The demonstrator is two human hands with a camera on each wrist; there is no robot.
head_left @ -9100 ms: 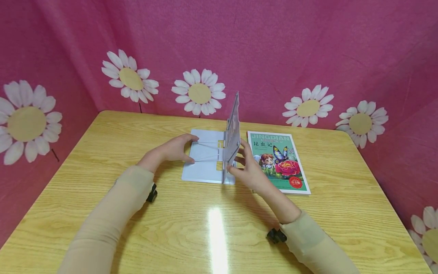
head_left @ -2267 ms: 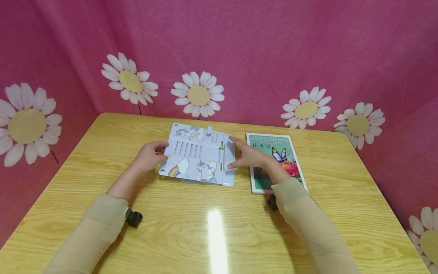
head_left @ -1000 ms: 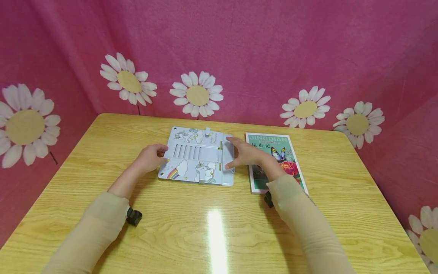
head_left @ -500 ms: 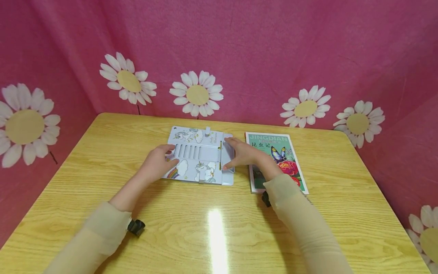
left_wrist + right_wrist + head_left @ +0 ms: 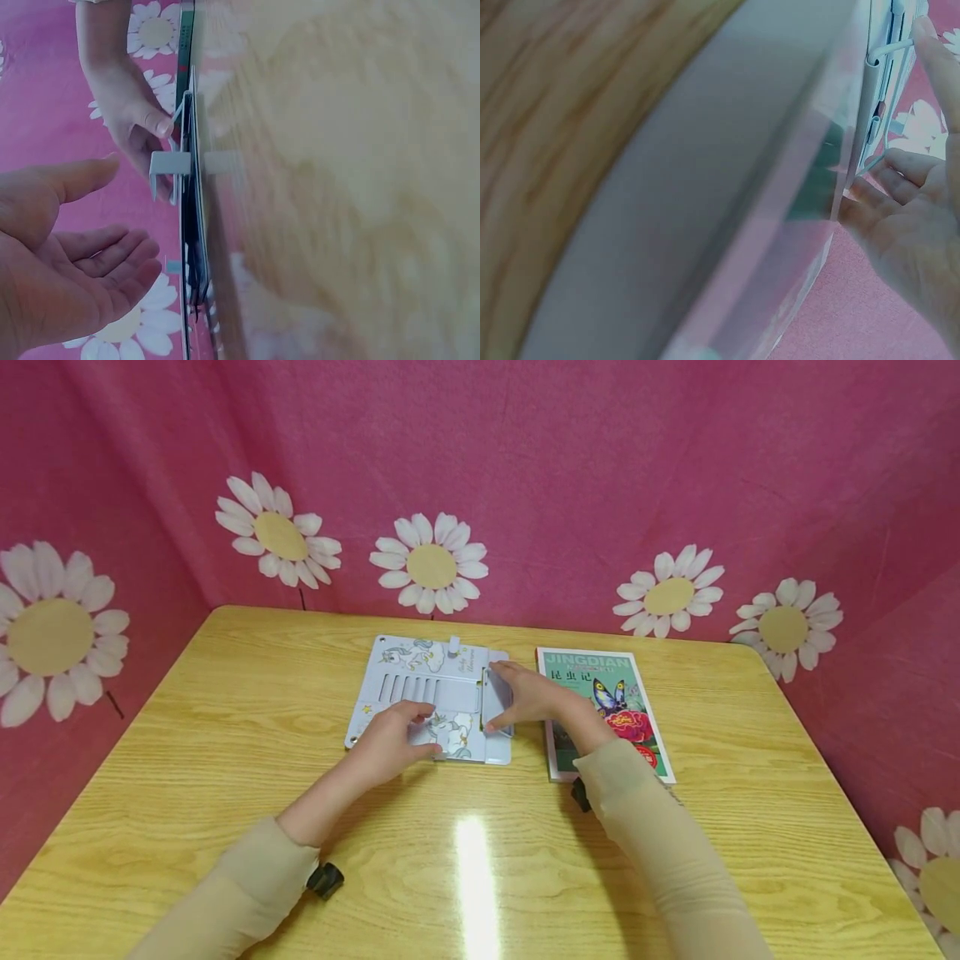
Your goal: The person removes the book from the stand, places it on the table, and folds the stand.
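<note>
A pale book stand [image 5: 456,696] printed with unicorns and a rainbow lies folded flat on the table, slots on its left half. My right hand [image 5: 532,697] spans its right end, thumb and fingertips gripping the two ends of a thin wire loop [image 5: 887,139] that sticks up from the panel. Over the stand's near part hovers my left hand [image 5: 386,747], thumb and fingers spread and holding nothing. In the left wrist view, its fingers are apart from the stand's page clip [image 5: 171,163]. My left hand hides part of the lower print in the head view.
A green children's book [image 5: 611,693] with a butterfly cover lies just right of the stand, partly under the right forearm. The wooden table [image 5: 420,860] backs onto a pink curtain [image 5: 540,485] with white daisies.
The stand's panel, upright 9 seconds ago, lies flat now. My left hand has left its left edge and moved right and nearer, over the lower print. The right hand stays nearly put.
</note>
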